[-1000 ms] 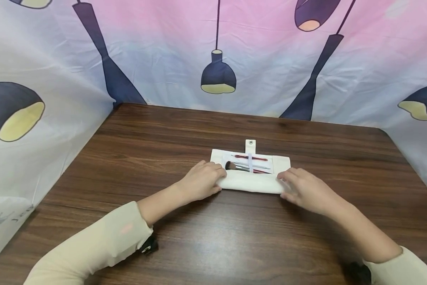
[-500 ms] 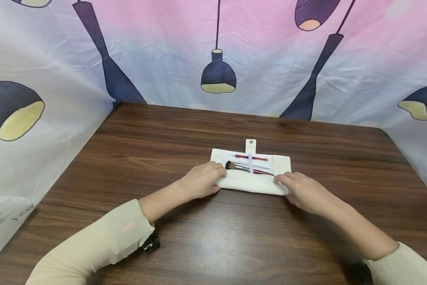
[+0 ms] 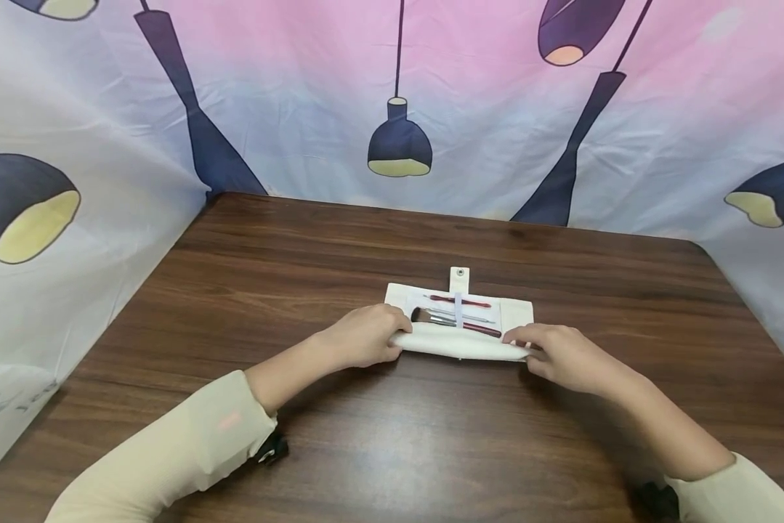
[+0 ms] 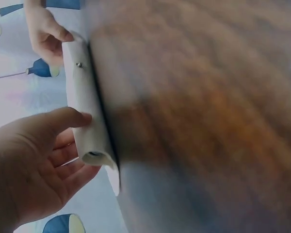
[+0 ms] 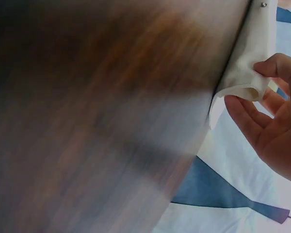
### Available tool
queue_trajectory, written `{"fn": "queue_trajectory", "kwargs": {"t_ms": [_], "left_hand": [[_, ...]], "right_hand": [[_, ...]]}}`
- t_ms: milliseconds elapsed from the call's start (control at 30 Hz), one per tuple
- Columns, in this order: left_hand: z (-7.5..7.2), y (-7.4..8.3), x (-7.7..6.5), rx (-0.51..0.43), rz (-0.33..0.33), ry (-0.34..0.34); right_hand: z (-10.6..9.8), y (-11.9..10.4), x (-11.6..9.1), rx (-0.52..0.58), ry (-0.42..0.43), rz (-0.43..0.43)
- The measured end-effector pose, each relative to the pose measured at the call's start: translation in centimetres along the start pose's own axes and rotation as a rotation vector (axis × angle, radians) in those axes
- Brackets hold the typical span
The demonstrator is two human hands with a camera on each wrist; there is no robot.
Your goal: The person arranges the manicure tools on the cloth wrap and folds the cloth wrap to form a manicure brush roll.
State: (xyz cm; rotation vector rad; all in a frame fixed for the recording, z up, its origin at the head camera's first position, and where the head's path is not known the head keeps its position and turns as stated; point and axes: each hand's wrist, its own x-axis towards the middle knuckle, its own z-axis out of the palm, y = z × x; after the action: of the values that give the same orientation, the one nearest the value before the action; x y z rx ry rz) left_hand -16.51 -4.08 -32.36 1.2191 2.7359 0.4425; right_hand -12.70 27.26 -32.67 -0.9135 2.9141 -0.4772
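Observation:
A white cloth brush roll lies partly rolled up on the table, its near side curled into a tube. On the flat part, a brush with dark bristles, a thin silver tool and a thin red-handled tool sit under a pale elastic band. My left hand grips the tube's left end; in the left wrist view its thumb presses on the outside. My right hand pinches the right end between thumb and fingers. The right wrist view shows the tube's hollow end.
A strap with a metal snap sticks out from the roll's far edge. A small metal stud shows on the tube's outside. The brown wooden table meets a hanging cloth printed with lamps.
My right fingers have shifted and settled on the tube's right end. More of the brush's red handle shows now, as the tube has drawn slightly towards me. My left hand holds nearly the same place.

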Motion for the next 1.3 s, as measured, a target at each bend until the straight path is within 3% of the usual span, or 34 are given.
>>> {"fn": "queue_trajectory", "kwargs": {"t_ms": [167, 300, 533, 633, 733, 933, 1100, 1300], "left_hand": [[-0.9, -0.1, -0.4, -0.167, -0.012, -0.077], [-1.7, -0.5, -0.5, -0.247, 0.002, -0.136], [-2.6, -1.5, -0.2, -0.425, 0.013, -0.262], [-2.5, -1.9, 0.0, -0.460, -0.008, -0.268], [-2.1, -2.2, 0.2, -0.453, -0.030, -0.244], [-1.4, -2.2, 0.6, -0.408, -0.091, -0.180], [-0.9, -1.9, 0.7, -0.347, -0.129, -0.137], [-0.2, -1.8, 0.6, -0.245, -0.108, -0.060]], "right_hand": [[-0.5, 0.1, -0.3, 0.115, -0.038, 0.054], [-1.0, 0.4, -0.3, 0.243, -0.085, 0.082], [-1.3, 1.7, -0.2, 0.602, -0.244, 0.155], [-1.1, 2.2, 0.2, 0.700, -0.264, 0.158], [-0.9, 2.6, 0.5, 0.693, -0.239, 0.156], [-0.6, 2.7, 0.8, 0.535, -0.155, 0.182], [-0.5, 2.4, 1.1, 0.490, -0.134, 0.188], [-0.2, 2.3, 1.2, 0.437, -0.105, 0.182]]}}
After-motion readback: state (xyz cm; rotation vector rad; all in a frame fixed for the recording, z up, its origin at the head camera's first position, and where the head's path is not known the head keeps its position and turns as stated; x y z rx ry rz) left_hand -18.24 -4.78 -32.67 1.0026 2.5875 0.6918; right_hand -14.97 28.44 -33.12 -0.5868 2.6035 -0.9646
